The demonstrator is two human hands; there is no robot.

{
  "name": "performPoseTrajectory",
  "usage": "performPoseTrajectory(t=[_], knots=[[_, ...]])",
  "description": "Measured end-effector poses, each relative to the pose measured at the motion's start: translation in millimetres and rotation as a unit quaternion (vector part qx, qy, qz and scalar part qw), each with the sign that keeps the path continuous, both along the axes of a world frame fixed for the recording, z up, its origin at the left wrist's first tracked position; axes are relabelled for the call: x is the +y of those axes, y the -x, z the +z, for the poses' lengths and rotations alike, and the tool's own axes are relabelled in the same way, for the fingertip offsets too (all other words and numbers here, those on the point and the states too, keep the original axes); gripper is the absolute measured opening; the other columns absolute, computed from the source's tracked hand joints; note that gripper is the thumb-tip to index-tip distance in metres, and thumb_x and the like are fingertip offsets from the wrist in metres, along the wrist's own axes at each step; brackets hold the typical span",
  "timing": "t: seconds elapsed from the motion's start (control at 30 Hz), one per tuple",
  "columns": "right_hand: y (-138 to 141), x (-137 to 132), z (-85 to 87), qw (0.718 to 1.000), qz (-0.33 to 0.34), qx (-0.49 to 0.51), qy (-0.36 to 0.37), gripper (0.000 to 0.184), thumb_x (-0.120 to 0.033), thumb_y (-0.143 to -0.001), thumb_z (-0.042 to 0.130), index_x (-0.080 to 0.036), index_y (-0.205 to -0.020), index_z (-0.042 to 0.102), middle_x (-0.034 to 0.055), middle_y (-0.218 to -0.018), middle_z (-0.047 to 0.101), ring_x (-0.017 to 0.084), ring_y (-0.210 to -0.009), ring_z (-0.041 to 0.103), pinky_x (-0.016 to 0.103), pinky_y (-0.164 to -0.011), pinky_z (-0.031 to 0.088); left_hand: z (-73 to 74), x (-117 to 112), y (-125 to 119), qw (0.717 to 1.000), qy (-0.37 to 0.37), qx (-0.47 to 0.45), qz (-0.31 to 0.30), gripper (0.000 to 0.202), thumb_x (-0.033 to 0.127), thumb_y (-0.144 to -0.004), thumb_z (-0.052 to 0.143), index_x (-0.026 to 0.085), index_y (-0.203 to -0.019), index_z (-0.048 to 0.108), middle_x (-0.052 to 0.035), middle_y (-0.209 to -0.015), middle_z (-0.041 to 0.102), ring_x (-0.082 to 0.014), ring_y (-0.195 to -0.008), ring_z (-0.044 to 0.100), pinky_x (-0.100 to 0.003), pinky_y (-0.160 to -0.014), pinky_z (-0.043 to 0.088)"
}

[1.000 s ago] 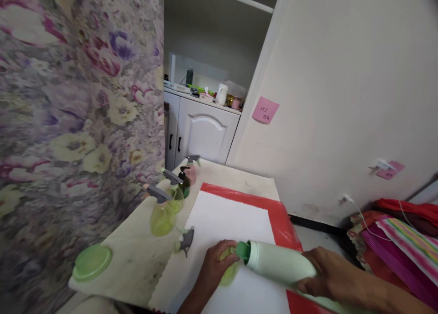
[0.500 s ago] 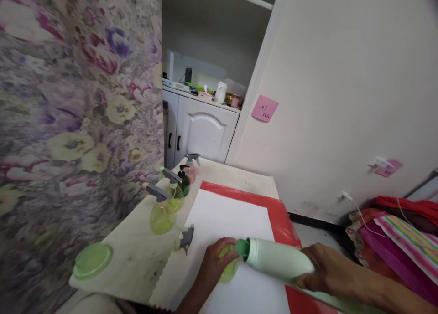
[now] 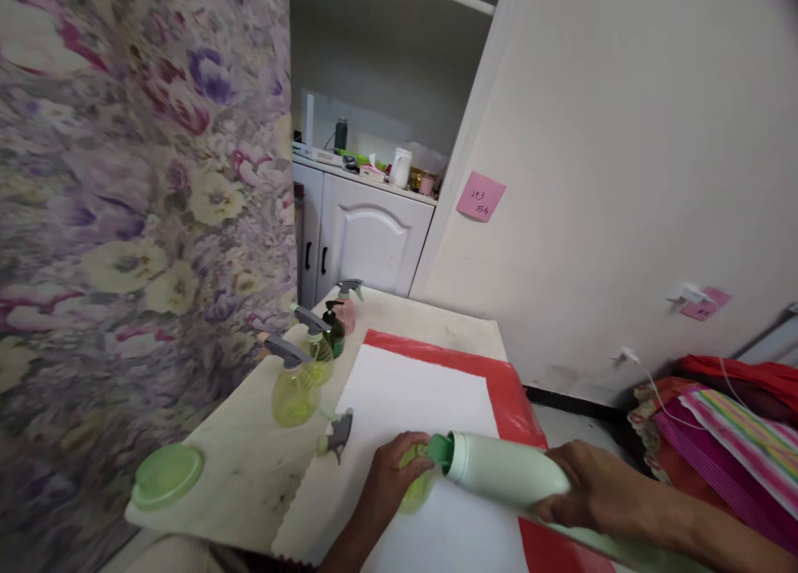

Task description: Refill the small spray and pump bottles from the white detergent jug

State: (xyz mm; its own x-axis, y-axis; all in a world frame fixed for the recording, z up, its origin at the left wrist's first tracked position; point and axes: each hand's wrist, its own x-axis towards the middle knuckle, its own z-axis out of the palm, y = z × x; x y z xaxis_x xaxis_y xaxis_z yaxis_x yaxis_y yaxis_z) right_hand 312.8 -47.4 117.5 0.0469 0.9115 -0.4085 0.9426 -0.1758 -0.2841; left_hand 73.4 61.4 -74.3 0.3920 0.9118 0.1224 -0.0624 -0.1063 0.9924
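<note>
My left hand (image 3: 387,478) wraps round a small yellow-green bottle (image 3: 416,483) standing on the white sheet (image 3: 411,407). My right hand (image 3: 589,486) grips a large pale green bottle (image 3: 499,473), tipped nearly level, with its green neck (image 3: 440,450) at the small bottle's mouth. A loose grey spray head (image 3: 337,434) lies on the sheet just left of my left hand.
Several spray bottles (image 3: 293,386) stand in a row along the table's left side by the floral curtain (image 3: 125,190). A green lid (image 3: 167,475) lies near the table's front left corner. A red mat (image 3: 517,398) lies under the sheet. Striped cloth (image 3: 736,440) is piled at right.
Both hands and bottles keep the same pose; only the view has shifted slightly.
</note>
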Motion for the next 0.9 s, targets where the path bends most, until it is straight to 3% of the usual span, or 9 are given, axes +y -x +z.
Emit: performPoseTrajectory(t=[0.9], knots=[[7.5,-0.8,9.3,1.0,-0.006,0.006,0.005,0.023,-0.041,-0.068,0.067,-0.019,-0.074,0.065,-0.0009,-0.069,0.065,0.015,-0.064,0.057,0.023,-0.052,0.032,-2.6,-0.2,-0.1,1.0,0.001,-0.013,-0.007,0.021,0.026,-0.072,0.068,0.021,-0.093,0.071,-0.0039,-0.097,0.074,-0.0239,-0.096,0.066,-0.03,-0.088,0.047]])
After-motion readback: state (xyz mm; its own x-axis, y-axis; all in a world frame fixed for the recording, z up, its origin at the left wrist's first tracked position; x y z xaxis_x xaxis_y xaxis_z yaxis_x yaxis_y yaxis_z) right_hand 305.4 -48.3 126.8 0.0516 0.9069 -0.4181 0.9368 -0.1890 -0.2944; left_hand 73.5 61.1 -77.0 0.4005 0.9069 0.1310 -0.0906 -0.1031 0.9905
